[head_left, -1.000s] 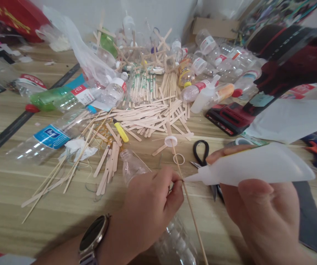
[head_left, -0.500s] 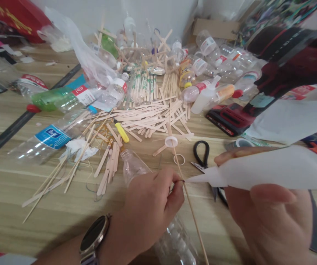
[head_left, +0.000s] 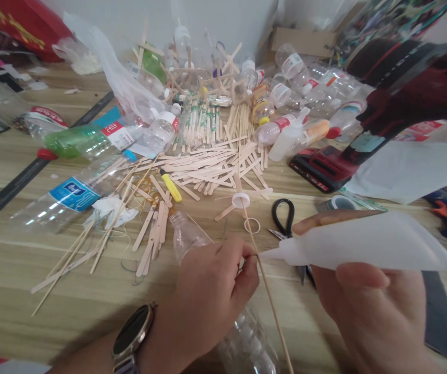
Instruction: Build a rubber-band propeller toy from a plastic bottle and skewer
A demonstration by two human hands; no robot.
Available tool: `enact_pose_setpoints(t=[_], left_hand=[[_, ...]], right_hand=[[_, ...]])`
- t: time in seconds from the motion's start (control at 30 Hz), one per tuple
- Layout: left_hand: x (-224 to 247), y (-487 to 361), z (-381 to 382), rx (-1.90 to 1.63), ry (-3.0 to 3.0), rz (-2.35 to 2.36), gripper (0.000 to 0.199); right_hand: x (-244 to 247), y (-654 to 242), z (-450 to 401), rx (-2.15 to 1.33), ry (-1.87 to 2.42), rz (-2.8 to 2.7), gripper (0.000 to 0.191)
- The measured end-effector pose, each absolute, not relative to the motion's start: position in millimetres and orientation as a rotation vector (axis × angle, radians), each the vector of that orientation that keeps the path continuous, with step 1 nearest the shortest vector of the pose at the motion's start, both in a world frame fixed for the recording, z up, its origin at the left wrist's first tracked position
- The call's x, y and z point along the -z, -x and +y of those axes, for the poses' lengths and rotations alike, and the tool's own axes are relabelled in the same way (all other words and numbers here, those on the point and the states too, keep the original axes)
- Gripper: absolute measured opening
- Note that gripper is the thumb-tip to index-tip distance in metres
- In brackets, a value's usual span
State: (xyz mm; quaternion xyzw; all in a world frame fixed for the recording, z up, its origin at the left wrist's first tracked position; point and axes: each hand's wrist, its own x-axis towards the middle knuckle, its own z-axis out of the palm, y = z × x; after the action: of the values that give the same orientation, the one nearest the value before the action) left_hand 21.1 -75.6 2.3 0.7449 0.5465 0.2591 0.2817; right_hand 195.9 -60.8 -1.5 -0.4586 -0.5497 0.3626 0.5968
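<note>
Pinching left hand: the left hand has its thumb and finger pressed together on what looks like a thin dark thread, right beside the stick (that bit is too tiny to be sure).
Right hand: the right hand is wrapped around the white squeeze bottle, with the thumb on the near side.
Squeeze bottle place: tipped over in the air, with its pointy tip right at the stick, by the left fingertips. I can't tell if the tip touches.
Squeeze bottle feel: it looks light, soft and a bit slippery. The fat middle seems the best place to hold, and a hard squeeze could make a big blob.
Stick feel: light, thin and stiff, so it might snap if bent. Holding it close to the pointy tip should stop it wobbling.
Thread feel: floppy and very light, easy to lose, so fingertips suit it best.
Drill writing: the battery on the red and black drill seems to say "2.0".
Bottle labels: the blue label and the red and white label have marks too blurry to read.
</note>
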Motion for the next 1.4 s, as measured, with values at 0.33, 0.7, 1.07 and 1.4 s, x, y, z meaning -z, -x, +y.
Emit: enact_pose_setpoints(t=[0.33, 0.7, 1.07, 1.4], left_hand=[[-4, -21, -76, -0.679, -1.999, 1.468, 0.015], [-2, -20, -77, -0.672, -1.991, 1.461, 0.015], [-2, -22, -74, -0.68, -1.985, 1.455, 0.015], [-2, -22, -75, -0.701, -2.006, 1.451, 0.015]], right_hand=[[3, -197, -58, -0.869, 1.003, -1.265, 0.032], [4, -202, -60, -0.893, 0.972, -1.299, 0.033], [2, -202, -60, -0.839, 0.995, -1.281, 0.038], [5, -204, -58, -0.829, 0.958, -1.34, 0.039]])
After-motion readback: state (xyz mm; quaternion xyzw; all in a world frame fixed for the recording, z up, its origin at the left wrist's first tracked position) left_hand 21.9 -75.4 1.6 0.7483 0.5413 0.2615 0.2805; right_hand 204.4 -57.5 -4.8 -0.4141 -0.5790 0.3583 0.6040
